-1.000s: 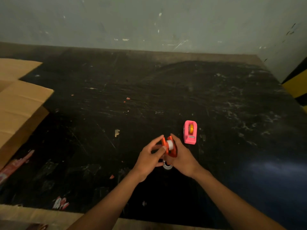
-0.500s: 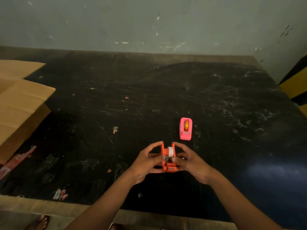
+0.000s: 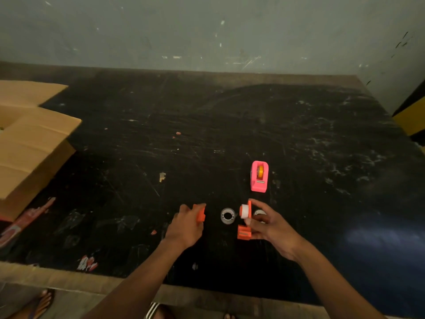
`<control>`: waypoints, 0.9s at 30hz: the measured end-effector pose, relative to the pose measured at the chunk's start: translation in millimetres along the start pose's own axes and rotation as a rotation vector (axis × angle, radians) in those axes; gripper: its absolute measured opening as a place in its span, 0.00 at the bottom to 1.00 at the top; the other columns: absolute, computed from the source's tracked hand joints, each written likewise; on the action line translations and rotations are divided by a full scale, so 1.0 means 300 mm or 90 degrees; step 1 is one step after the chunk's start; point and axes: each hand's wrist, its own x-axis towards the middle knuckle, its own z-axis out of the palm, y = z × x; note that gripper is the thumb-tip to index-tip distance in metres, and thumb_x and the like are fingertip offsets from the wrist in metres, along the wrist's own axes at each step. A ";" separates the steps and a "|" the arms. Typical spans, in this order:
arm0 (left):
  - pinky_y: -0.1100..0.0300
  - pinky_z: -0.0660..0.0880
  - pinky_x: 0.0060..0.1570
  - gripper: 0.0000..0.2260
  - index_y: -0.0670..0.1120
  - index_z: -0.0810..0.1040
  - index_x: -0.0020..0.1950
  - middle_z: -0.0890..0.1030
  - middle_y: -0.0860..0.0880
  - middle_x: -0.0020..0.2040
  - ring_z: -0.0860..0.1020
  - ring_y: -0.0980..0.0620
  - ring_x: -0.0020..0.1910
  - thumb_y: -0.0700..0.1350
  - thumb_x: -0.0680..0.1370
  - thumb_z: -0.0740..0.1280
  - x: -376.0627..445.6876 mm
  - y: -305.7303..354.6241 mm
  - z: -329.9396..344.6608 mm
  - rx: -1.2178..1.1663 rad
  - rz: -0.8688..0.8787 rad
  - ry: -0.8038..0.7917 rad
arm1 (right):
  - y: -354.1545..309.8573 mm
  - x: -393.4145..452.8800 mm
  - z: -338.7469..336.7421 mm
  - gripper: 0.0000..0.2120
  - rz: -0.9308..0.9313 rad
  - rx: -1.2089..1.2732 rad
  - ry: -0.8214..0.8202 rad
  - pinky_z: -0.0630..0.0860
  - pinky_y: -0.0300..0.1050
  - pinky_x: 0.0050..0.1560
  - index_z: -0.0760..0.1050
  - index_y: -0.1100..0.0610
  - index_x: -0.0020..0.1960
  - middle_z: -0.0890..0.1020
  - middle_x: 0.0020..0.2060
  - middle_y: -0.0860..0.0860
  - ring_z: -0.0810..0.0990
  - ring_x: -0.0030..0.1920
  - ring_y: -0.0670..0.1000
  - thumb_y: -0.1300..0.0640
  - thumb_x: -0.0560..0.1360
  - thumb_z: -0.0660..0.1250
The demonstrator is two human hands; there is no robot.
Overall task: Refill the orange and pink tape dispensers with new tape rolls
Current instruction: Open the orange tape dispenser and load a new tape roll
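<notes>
Table (image 3: 230, 125): black, scuffed, set against a grey wall (image 3: 207, 31).

Orange dispenser, split in two parts. Main part (image 3: 244, 233): near centre, gripped in right hand (image 3: 269, 225), fingers closed on its side; white roll (image 3: 243, 211) seated on its hub. Side cover (image 3: 201, 215): orange, pinched in left hand (image 3: 187, 226), held apart to the left of the main part.

Loose roll (image 3: 227, 215): clear, lying flat on table between the two hands. Second clear roll (image 3: 259, 212): flat on table, partly hidden behind right hand's fingers.

Pink dispenser (image 3: 259, 176): upright on table, just beyond right hand, apart from it; orange-yellow roll (image 3: 260, 171) inside.

Cardboard box (image 3: 30, 139): far left, flaps open.

Red wrapper (image 3: 20, 223): near left, below box. Scrap of red-and-white wrapper (image 3: 87, 263): near table's front edge.

Paper scrap (image 3: 162, 176): pale, left of centre.

Sandalled foot (image 3: 42, 300): on floor, bottom left.
</notes>
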 end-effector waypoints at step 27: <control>0.48 0.67 0.64 0.17 0.57 0.72 0.65 0.79 0.51 0.63 0.70 0.48 0.68 0.54 0.77 0.68 -0.052 0.081 0.024 0.186 0.192 0.122 | 0.026 -0.009 -0.009 0.30 -0.019 0.002 0.005 0.83 0.52 0.51 0.67 0.44 0.72 0.76 0.61 0.58 0.85 0.53 0.55 0.67 0.76 0.68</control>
